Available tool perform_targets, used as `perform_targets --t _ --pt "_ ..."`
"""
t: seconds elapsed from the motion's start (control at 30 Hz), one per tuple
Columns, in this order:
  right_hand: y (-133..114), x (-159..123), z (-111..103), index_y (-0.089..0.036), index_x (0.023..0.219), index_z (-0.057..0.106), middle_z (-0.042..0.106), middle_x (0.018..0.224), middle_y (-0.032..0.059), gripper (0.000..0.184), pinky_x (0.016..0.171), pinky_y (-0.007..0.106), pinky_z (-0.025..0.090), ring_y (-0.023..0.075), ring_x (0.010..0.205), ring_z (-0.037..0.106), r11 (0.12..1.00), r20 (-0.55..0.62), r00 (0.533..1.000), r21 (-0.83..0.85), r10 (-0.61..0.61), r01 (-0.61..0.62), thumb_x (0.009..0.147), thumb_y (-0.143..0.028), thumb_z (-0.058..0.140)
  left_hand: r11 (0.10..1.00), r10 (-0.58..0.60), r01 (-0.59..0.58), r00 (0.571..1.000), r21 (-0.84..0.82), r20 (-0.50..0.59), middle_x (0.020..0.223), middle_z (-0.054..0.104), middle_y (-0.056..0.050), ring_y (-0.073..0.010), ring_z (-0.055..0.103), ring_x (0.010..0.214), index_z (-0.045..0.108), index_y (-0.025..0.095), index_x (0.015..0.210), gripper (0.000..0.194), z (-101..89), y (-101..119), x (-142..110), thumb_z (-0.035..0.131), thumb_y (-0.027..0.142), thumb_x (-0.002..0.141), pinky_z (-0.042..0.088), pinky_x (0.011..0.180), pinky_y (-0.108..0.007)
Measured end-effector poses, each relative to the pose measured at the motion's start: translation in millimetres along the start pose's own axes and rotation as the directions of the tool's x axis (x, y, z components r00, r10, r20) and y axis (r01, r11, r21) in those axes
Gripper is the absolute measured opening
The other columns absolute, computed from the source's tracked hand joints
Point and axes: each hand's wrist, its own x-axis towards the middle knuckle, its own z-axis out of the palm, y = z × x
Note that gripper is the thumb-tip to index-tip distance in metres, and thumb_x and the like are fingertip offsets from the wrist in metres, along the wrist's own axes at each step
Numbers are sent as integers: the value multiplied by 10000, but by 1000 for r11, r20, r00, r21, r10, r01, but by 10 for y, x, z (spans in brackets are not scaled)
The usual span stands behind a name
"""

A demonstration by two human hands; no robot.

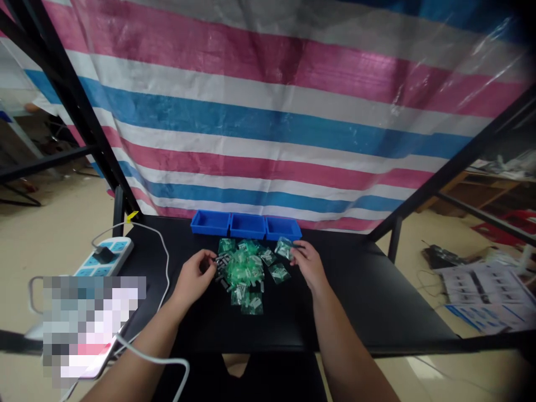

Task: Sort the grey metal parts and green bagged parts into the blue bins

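A heap of small green transparent bags (247, 276) with dark parts inside lies in the middle of a black table (360, 301). My left hand (196, 276) rests at the heap's left edge, fingers curled around small dark pieces. My right hand (307, 262) is at the heap's right side and pinches one green bag (285, 247) between thumb and fingers. Three blue bins (246, 225) stand in a row just behind the heap.
A white and blue power strip (104, 257) with a plug and white cable (165, 262) lies at the table's left. A striped pink, blue and white tarp (272, 111) hangs behind. Black frame posts (393, 240) stand at both sides. Papers (481, 290) lie on the floor to the right.
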Motion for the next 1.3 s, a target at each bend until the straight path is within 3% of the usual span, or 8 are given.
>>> perform_targets --t 0.17,0.3,0.4,0.6,0.73,0.87,1.0,1.3 --pt "-134 544 262 -204 1111 542 705 778 4 556 643 328 587 177 637 677 994 -120 990 76 -71 81 702 -497 779 997 60 -63 993 -34 -104 747 624 15 -138 570 651 633 204 976 173 80 171 546 599 316 848 424 601 -235" --pt "-56 660 289 -186 1102 605 709 855 53 498 665 346 569 196 671 665 896 -140 967 -423 -213 136 726 -489 725 994 111 -106 979 37 -170 765 644 5 -148 581 669 652 198 967 162 195 130 817 584 282 846 437 631 -254" --pt "43 579 238 -188 914 683 682 786 55 306 690 325 528 187 665 629 720 -62 949 -667 -309 191 803 -470 637 988 144 -131 975 84 -171 805 658 -13 -162 603 723 657 197 929 135 260 4 845 572 276 860 461 682 -270" --pt "80 485 180 -212 954 701 679 787 33 264 637 282 472 159 616 562 710 139 958 -647 -250 279 860 -439 604 982 180 -178 983 71 -31 865 669 -27 -182 628 817 654 202 919 118 334 -121 768 564 269 881 484 748 -287" --pt "62 510 195 -207 1027 700 695 1031 95 275 822 342 488 228 885 602 617 82 922 -720 -378 317 888 -413 584 973 211 -213 977 92 30 886 663 -38 -199 628 877 650 206 911 108 360 -38 763 558 255 885 482 775 -303" --pt "106 522 292 -235 1144 686 668 1223 98 320 1105 531 304 302 1193 515 482 58 907 -832 -417 275 922 -427 557 963 234 -237 971 128 40 880 655 -46 -207 608 884 645 205 898 104 371 93 734 547 241 891 473 784 -321" --pt "165 574 413 -214 1224 657 660 1282 115 405 1151 694 -16 358 1373 367 385 70 922 -895 -381 227 962 -477 494 949 243 -256 966 182 92 897 663 -54 -227 592 913 654 210 911 113 396 153 697 552 250 886 469 835 -363" --pt "187 668 539 -184 1100 721 709 1165 145 479 1105 750 -86 390 1391 357 341 65 954 -925 -293 168 1014 -505 374 937 228 -253 965 238 131 934 663 -56 -248 588 937 678 225 964 142 447 66 694 575 263 874 463 869 -398"
